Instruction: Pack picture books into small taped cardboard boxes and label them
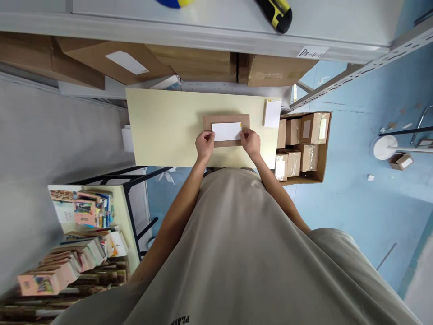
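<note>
A white label (226,132) with a small yellow mark at one corner lies over a brown cardboard box (231,118) on the pale yellow table (165,128). My left hand (204,144) pinches the label's left end between thumb and finger. At its right end, my right hand (251,141) pinches it the same way. Whether the label touches the box all over cannot be made out. Near the table's right edge is a stack of white labels (272,113) with the same yellow mark.
An open carton (324,155) with several small taped boxes stands right of the table. Above the table runs a metal shelf (189,38) with a black-and-yellow cutter (278,16); cardboard boxes (203,61) sit below it. Books (91,210) are stacked at lower left.
</note>
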Demonstrator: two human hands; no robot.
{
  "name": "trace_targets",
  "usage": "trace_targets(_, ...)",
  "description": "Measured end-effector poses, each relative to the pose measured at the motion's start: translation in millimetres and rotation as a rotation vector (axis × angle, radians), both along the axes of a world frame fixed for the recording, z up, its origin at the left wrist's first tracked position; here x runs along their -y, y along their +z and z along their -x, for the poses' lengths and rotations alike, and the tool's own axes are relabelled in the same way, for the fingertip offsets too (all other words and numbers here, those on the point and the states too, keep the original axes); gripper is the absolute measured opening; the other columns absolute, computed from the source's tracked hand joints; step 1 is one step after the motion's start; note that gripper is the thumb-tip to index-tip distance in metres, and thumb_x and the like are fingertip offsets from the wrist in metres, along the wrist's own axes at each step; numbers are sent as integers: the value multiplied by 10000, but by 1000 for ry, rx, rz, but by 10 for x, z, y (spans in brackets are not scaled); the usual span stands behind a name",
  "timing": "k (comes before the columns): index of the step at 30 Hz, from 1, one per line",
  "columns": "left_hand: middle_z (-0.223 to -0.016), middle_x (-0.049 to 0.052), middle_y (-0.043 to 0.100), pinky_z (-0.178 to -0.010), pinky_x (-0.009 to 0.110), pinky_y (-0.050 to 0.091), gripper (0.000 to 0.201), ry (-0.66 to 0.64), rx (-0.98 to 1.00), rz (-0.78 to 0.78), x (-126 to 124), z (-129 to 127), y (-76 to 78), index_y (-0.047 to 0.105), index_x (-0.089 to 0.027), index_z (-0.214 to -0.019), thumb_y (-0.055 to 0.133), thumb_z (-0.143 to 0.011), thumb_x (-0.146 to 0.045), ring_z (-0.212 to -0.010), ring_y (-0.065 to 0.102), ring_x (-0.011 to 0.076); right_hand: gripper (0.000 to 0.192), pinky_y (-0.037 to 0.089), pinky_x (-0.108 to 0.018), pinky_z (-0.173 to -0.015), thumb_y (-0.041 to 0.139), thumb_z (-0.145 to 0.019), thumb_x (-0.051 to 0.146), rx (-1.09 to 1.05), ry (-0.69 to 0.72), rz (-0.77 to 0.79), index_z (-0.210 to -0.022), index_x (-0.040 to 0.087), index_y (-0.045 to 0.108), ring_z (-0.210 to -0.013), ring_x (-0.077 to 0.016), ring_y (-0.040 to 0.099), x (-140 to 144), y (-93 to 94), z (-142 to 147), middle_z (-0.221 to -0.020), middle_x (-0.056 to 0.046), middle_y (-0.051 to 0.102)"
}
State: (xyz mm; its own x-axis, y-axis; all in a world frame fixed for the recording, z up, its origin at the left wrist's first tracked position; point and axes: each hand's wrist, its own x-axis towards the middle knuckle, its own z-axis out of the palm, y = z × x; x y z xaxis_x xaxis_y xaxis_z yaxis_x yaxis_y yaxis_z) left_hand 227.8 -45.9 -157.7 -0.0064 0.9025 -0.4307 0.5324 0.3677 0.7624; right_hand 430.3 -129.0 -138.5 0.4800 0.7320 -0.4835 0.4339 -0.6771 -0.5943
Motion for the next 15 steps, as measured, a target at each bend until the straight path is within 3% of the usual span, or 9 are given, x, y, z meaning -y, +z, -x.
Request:
trace_targets(9,-917,50,806,-975,382,578,145,-35,-52,-7,-45,-34,-3,705,-257,-814,732,-956,-257,-939,748,255,241,638,-542,-1092,584,-1108,304,79,2,47,-1037,213,795,-1095,-377,819,-56,-67,54,-1111,-174,866)
trace_targets(13,-925,56,825,-989,397,580,123,-47,-67,-22,-51,-36,-16,708,-258,-820,726,-941,-253,-947,759,265,169,645,-578,-1102,672,-1068,289,88,-28,72,-962,230,790,-1115,-406,814,-102,-85,14,-1045,-172,857)
trace_targets(15,-943,66,831,-987,392,575,135,-55,-82,-22,-55,-37,-14,701,-255,-814,727,-947,-257,-950,762,265,143,629,-602,-1137,697,-1072,301,102,-34,108,-1022,211,796,-1188,-427,802,-118,-52,9,-1108,-197,851)
